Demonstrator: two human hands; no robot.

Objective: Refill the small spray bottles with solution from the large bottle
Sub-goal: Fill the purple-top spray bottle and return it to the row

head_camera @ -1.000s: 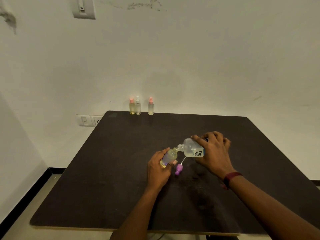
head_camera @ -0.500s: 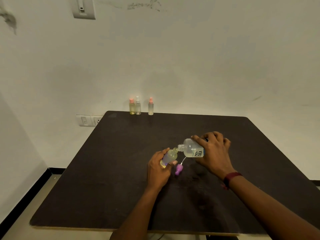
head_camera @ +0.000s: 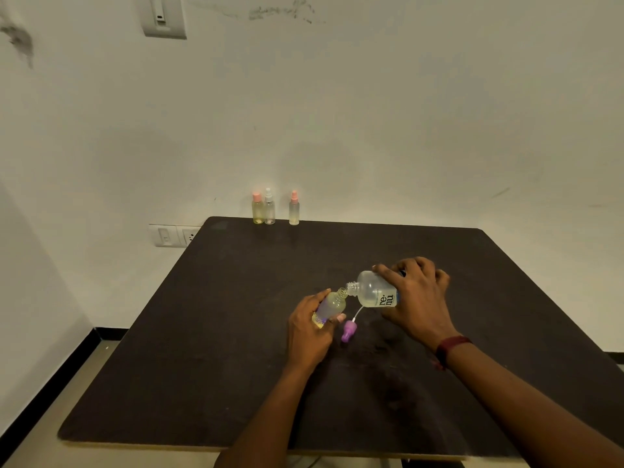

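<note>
Right grip curls over the large bottle, holding it tipped nearly on its side with the open neck pointing left. Left grip wraps the small spray bottle, tilted, its open mouth meeting the large bottle's neck; yellowish liquid shows inside. Both sit near the middle of the dark tabletop. Just below them lies the purple spray cap with its white dip tube. A dark red band circles the right wrist. At the far edge, by the wall, stand a pink-capped bottle and a white-capped bottle close together, and a second pink-capped bottle slightly to their right.
</note>
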